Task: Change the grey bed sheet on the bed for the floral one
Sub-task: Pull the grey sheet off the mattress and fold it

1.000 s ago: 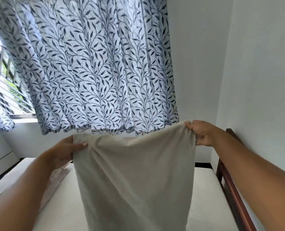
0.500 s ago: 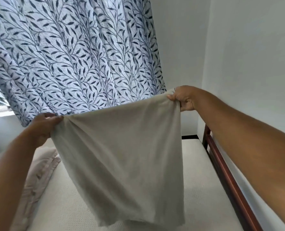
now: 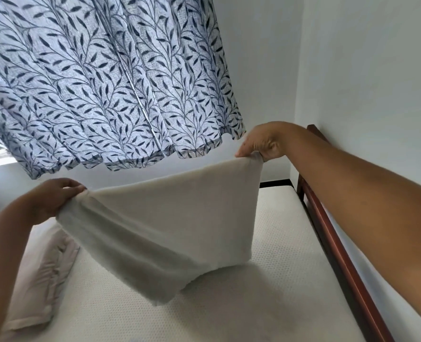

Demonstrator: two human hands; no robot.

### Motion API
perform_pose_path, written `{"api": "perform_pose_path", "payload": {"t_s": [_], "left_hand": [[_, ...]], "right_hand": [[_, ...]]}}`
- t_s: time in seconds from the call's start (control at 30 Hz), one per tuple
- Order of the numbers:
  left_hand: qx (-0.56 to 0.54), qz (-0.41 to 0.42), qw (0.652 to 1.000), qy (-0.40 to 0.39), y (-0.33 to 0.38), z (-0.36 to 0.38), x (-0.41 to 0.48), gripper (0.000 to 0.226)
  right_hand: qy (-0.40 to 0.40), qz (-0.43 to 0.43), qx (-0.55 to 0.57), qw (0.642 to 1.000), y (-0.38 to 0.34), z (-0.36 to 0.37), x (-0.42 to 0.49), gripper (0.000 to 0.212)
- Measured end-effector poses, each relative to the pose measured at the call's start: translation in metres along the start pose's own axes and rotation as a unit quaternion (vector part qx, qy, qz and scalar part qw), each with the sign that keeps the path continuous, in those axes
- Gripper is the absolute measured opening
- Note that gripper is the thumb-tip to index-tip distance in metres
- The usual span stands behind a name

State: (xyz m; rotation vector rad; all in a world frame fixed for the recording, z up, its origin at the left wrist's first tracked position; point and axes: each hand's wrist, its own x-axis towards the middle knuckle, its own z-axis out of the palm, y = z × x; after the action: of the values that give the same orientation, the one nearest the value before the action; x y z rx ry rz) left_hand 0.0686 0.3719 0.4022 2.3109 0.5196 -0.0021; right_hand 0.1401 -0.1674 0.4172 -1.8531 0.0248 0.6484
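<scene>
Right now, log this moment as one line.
left hand: grips grey sheet corner | right hand: pinches other corner | sheet: hangs over mattress

Arms outstretched; left hand (image 3: 53,201) low, right hand (image 3: 263,143) higher, both pinching grey sheet (image 3: 180,218).

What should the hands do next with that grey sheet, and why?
Probably bring the left hand and right hand together to fold the grey sheet in half: each pinches a top corner, and it hangs over the bare mattress.
</scene>
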Motion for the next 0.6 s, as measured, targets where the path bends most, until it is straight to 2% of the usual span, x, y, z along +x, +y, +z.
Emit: {"api": "perform_pose_path", "payload": {"t_s": [0.07, 0.2, 0.23, 0.33, 0.43, 0.5, 0.57, 0.6], "left_hand": [[0.007, -0.013, 1.0, 0.015, -0.006, -0.001, 0.001, 0.017], [-0.026, -0.034, 0.998, -0.042, -0.007, 0.003, 0.001, 0.02], [-0.032, -0.034, 0.996, -0.077, -0.006, 0.002, 0.0, 0.019], [-0.009, -0.031, 0.987, -0.158, 0.0, 0.004, -0.008, 0.026], [0.138, 0.03, 0.983, -0.118, 0.011, 0.015, -0.014, 0.024], [0.273, 0.073, 0.954, -0.099, 0.021, 0.023, -0.012, 0.016], [0.355, 0.105, 0.927, -0.068, 0.029, 0.028, -0.005, 0.01], [0.374, 0.126, 0.918, -0.043, 0.029, 0.027, 0.002, 0.014]], "right_hand": [[-0.003, 0.007, -0.03, 1.0, -0.002, 0.003, 0.003, 0.053], [-0.012, -0.009, -0.051, 0.999, 0.004, -0.003, 0.007, 0.094], [-0.019, -0.018, -0.082, 0.996, 0.006, -0.004, 0.008, 0.088], [0.004, -0.057, -0.193, 0.98, 0.015, -0.01, 0.016, 0.047], [0.065, -0.093, -0.312, 0.943, 0.019, -0.009, 0.024, 0.035], [0.106, -0.116, -0.361, 0.919, 0.021, -0.008, 0.031, 0.031], [0.139, -0.14, -0.393, 0.898, 0.022, -0.008, 0.042, 0.025], [0.155, -0.15, -0.408, 0.887, 0.021, -0.006, 0.05, 0.02]]}}
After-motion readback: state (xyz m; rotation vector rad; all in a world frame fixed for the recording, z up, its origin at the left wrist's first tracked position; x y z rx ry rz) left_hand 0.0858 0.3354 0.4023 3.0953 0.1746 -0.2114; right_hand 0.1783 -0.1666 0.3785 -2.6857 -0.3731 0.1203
